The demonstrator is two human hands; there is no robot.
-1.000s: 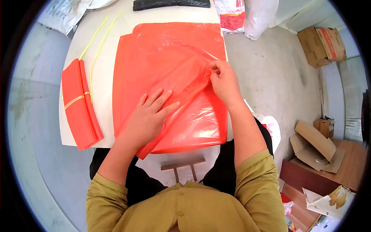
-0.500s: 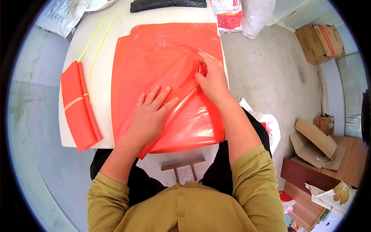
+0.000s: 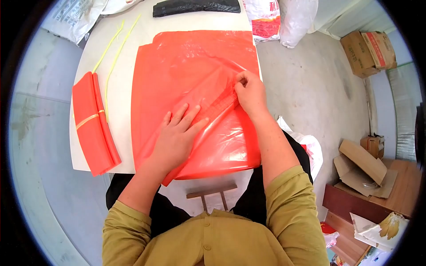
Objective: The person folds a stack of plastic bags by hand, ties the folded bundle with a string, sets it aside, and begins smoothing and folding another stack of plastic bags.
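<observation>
Red plastic bags (image 3: 164, 66) lie spread in a flat pile across the table in front of me, their near edge hanging over the table's front. My left hand (image 3: 176, 137) rests on the pile with its fingers spread. At the pile's right side my right hand (image 3: 250, 91) is closed, thumb and fingers pinching a gathered fold of the red plastic. A crease runs slanting between the two hands. To the left lies a folded red bundle (image 3: 95, 126) with a yellow band around it.
Yellow ties (image 3: 116, 55) lie on the white table (image 3: 122, 142) at the left. A folded black plastic bundle (image 3: 195, 6) lies at the far edge. White sacks (image 3: 262, 20) stand beyond it. Cardboard boxes (image 3: 368, 53) and an opened carton (image 3: 364, 164) are on the right.
My right hand has gone from partly open fingers to a closed pinch on the red plastic. My left hand stays in place, fingers spread. The whole view has shifted slightly.
</observation>
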